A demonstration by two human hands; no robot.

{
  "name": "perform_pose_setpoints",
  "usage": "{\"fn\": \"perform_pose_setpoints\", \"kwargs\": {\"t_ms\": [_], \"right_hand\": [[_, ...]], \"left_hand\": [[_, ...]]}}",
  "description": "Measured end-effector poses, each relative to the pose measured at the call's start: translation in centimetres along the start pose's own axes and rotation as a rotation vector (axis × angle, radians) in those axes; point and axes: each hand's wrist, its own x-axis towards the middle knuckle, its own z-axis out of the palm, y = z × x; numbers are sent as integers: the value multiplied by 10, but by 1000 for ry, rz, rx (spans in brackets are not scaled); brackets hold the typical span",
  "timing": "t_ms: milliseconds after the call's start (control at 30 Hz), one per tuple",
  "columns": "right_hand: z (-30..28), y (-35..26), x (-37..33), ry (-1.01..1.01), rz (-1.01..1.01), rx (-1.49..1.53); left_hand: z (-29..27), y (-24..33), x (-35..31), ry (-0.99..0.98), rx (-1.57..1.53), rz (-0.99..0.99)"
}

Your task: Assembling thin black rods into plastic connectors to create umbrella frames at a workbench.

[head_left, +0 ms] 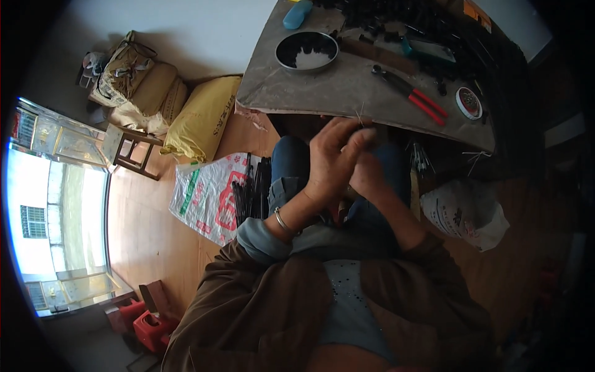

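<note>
My left hand [331, 152] is raised over my lap at the table's front edge, its fingers pinched together. Thin wire-like strands [361, 114] stick up from its fingertips; their kind is too small to tell. Close against it on the right is my right hand [370, 177], its fingers smeared by motion and partly hidden behind the left. Beyond the hands, on the grey table [291, 93], lie cutting pliers with red handles [427, 105]. A round dark bowl [319, 61] there holds black bits and something white.
Black parts [384, 15] are heaped at the table's back, near a teal tray [427, 51], a blue case [297, 13] and a small round tin [469, 102]. Black rods [248, 192] lie on a printed plastic sack [207, 195] at left. A white bag [468, 214] stands at right.
</note>
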Motion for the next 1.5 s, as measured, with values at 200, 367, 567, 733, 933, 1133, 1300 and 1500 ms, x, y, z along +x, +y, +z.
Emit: {"fn": "perform_pose_setpoints", "kwargs": {"t_ms": [200, 367, 567, 733, 933, 1133, 1300, 1500], "right_hand": [[-50, -23, 15, -41, 96, 978], [-48, -29, 17, 58, 104, 957], [-84, -35, 30, -263, 96, 1221], [-96, -30, 28, -513, 50, 1191], [-88, -31, 18, -195, 34, 1135], [-73, -45, 15, -73, 173, 987], [-73, -46, 19, -15, 155, 1023], [-73, -43, 23, -36, 154, 1161]], "left_hand": [[-39, -21, 13, -286, -212, -194], [-33, -16, 12, -123, 108, -110], [-41, -32, 29, -420, -567, -378], [-53, -22, 41, -827, -540, -315], [-27, -20, 28, -497, -764, -307], [-3, -18, 21, -196, -626, -335], [-19, -22, 37, -300, -577, -349], [-63, -83, 158, -14, 641, 189]]}}
